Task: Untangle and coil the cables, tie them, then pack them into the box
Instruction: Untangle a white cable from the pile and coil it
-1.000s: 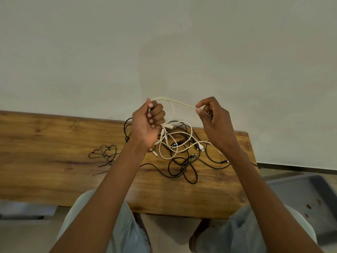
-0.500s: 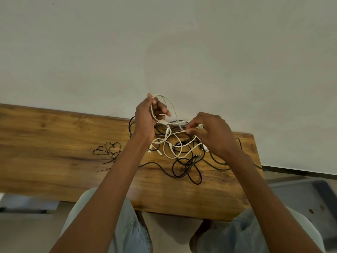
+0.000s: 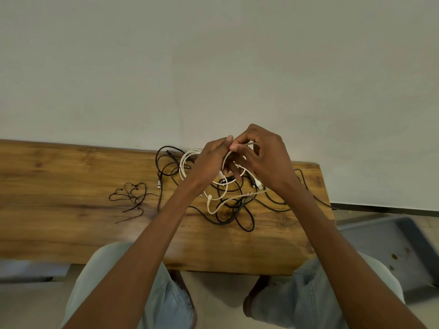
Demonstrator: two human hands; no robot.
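white cable is looped in loose coils above a wooden table, pinched by the left hand and seemingly gripped by the right hand, over tangled black cables.

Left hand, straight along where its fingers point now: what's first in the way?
The right hand: left hand already meets it around the white cable. Depth unclear.

The table is warm brown wood with darker grain lines. On it lie black cables mixed with a cream white cable, and thin black ties. The wall is plain pale grey. The trousers are light blue, the tray grey-blue.
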